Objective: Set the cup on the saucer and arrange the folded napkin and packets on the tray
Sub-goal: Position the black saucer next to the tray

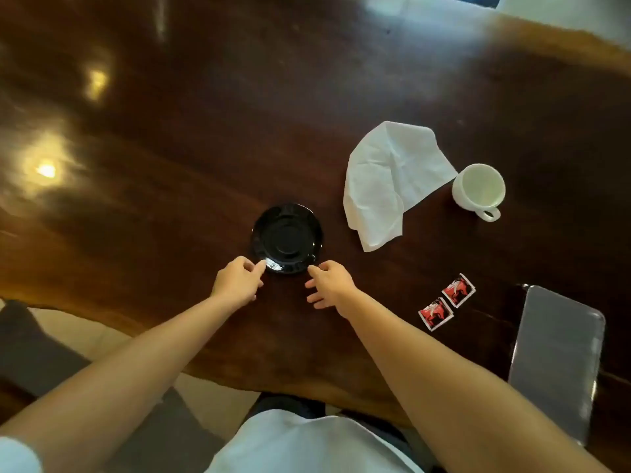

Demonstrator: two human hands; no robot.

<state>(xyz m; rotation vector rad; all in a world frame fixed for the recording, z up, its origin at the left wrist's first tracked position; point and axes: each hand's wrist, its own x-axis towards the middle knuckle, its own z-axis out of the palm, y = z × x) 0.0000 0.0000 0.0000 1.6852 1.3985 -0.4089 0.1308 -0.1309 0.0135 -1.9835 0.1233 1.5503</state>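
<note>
A black saucer [287, 237] lies on the dark wooden table [205, 131], in the middle of the view. My left hand [237, 279] is at its near left rim, with one fingertip touching the edge. My right hand [329, 283] is at the near right rim, fingers spread and a fingertip at the edge. Neither hand holds anything. A white cup [479, 189] stands upright to the right, its handle toward me. Between saucer and cup a white napkin [389, 179] lies loosely crumpled. Two red packets [447, 301] lie side by side on the table near the grey tray [556, 353].
The tray sits at the table's right near edge and partly overhangs it. The table's near edge runs just below my forearms. A grey seat [41, 353] shows at the lower left, off the table.
</note>
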